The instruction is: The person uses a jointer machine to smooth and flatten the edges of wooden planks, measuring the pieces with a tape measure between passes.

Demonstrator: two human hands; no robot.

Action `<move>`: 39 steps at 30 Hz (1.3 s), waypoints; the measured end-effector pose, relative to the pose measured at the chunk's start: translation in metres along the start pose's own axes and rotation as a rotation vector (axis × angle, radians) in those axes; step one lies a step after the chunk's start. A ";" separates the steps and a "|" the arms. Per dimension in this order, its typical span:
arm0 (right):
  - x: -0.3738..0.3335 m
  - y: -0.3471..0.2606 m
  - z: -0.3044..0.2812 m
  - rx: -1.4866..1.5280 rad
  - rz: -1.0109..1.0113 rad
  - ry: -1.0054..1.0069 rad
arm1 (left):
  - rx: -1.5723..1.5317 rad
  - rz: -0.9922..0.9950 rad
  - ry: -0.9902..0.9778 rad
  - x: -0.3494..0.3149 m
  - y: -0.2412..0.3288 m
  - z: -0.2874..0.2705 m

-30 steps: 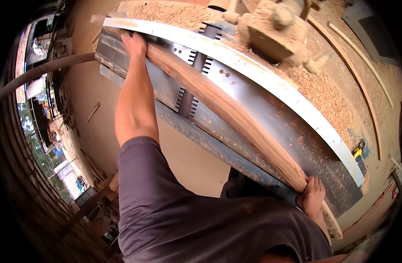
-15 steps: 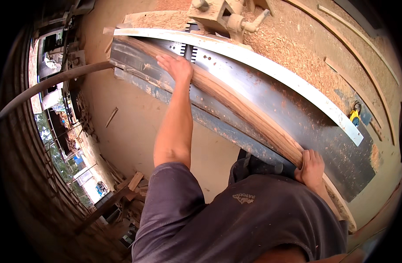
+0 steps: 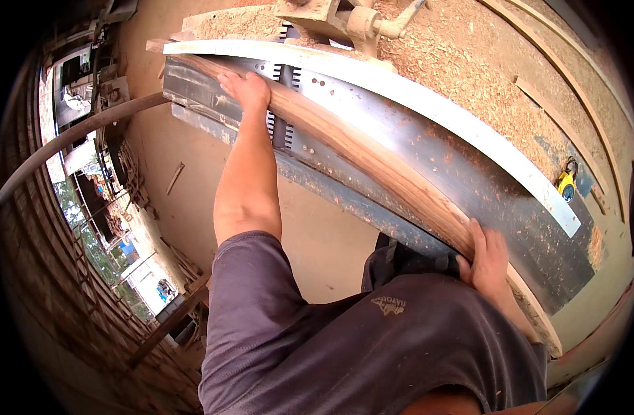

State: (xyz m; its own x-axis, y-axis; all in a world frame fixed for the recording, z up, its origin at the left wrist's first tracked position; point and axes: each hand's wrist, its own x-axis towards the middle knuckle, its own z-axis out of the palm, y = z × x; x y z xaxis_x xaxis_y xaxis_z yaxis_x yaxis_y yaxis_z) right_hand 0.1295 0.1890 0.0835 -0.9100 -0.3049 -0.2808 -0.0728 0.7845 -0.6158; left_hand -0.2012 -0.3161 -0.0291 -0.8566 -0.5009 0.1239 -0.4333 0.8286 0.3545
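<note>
Left hand (image 3: 248, 91) and right hand (image 3: 488, 259) are resting well apart on one long wooden board (image 3: 372, 157).
Left one's lying across it just beside the toothed slot (image 3: 283, 130), fingers stretching out; right one's resting nearer the person's body, thumb on the near side, though you can't really tell how firmly it's gripping. Board's lying on the dark metal table (image 3: 528, 225), on the person's side of the white strip (image 3: 434, 104). Yellow tape measure (image 3: 566, 188) is sitting near the strip's right end, and wood shavings (image 3: 448, 69) are covering the area behind.
</note>
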 end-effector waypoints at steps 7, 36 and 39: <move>-0.025 0.023 -0.006 -0.122 -0.109 -0.039 | -0.026 -0.019 -0.071 0.028 -0.011 -0.005; 0.107 -0.061 0.036 -0.093 -0.151 0.036 | -0.138 0.127 0.067 0.198 -0.100 0.013; 0.110 -0.064 0.036 -0.079 -0.132 0.033 | -0.032 0.200 0.081 0.202 -0.100 0.004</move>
State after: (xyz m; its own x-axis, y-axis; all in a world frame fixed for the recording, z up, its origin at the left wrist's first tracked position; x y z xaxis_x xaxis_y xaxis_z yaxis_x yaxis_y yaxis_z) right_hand 0.0485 0.0854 0.0656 -0.9035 -0.3908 -0.1761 -0.2230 0.7793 -0.5857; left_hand -0.3318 -0.4995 -0.0436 -0.8985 -0.3472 0.2685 -0.2469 0.9056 0.3448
